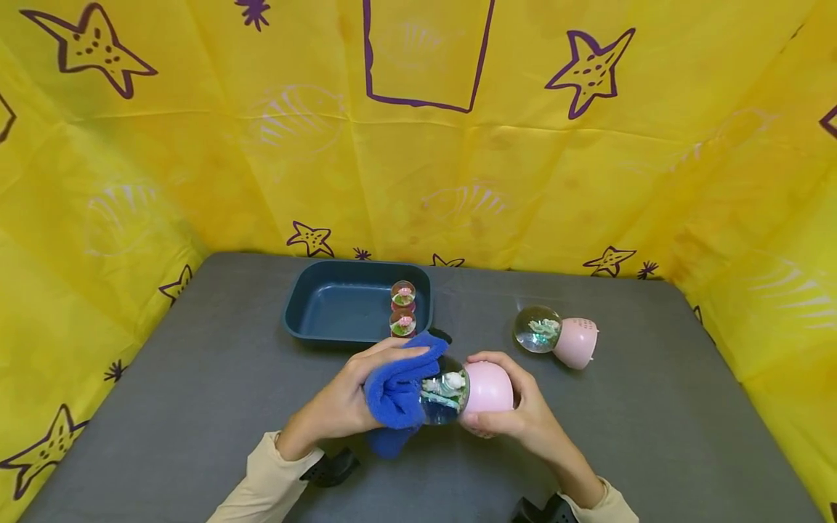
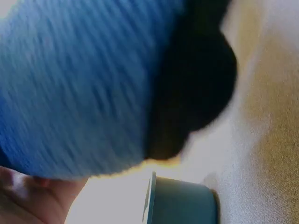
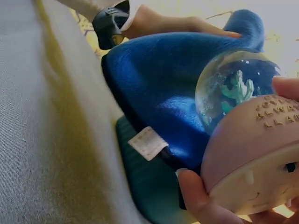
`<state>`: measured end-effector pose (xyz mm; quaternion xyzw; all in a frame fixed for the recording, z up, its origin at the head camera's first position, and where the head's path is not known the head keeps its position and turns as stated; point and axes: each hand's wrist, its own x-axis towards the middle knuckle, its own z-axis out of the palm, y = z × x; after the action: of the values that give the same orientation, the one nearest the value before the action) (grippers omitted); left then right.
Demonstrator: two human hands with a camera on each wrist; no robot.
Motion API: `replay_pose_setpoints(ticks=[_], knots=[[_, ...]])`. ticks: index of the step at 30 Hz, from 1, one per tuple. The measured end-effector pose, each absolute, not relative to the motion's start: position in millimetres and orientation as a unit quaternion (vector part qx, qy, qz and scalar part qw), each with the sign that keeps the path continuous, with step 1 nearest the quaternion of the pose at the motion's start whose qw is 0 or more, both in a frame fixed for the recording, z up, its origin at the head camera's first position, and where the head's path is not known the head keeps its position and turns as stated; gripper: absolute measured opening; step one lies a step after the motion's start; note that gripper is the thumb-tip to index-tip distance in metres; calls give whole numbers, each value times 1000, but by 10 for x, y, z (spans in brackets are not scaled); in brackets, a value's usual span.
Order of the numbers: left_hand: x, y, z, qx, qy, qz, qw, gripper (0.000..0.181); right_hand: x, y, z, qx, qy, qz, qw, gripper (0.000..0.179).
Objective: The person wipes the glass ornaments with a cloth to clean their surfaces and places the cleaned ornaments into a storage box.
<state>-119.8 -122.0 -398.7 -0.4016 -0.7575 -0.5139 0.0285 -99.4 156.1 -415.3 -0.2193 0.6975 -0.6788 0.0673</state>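
Observation:
A snow globe (image 1: 443, 396) with a white figure and green cactus inside lies sideways between both hands. Its pink base (image 1: 490, 388) is gripped by my right hand (image 1: 523, 410), thumb and fingers around it. My left hand (image 1: 349, 396) holds a folded blue cloth (image 1: 395, 396) against the glass end of the globe. In the right wrist view the cloth (image 3: 163, 93) hangs behind the globe with a white tag (image 3: 148, 143), and raised gold letters show on the pink base (image 3: 252, 149). The cloth (image 2: 79, 84) fills much of the left wrist view, hiding the fingers there.
A dark teal tray (image 1: 327, 338) stands behind the left hand, with two small globes (image 1: 402, 293) with pink inside at its right end. Another pink-based snow globe (image 1: 538, 329) lies on its side at the right. Yellow patterned fabric (image 1: 418, 181) walls the grey table.

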Motion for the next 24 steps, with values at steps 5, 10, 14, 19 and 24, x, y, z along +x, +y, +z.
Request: replay_pose_setpoints(ticks=[5,10,14,19,24], knots=[[-1232,-1220,-3998,-420,-714,-554,85,53,-983,1532,-4146,-237,721,-651,14,64],[-1238,-1226,-3986,-399,-714,-567,96,49,-975,1519,-4149,-249,736,-628,-41,69],[-1206,-1206,-3976,-379,-754,-536,20,64,-984,1506,-4173,-250,750,-609,-67,72],[-1164,-1157,-3993,-366,-810,-457,-28,84,-982,1484,-4219,-253,782,-562,-93,73],[-1148,-1121,-3977,-358,-819,-449,6,82,-984,1485,-4231,-276,775,-561,-97,73]])
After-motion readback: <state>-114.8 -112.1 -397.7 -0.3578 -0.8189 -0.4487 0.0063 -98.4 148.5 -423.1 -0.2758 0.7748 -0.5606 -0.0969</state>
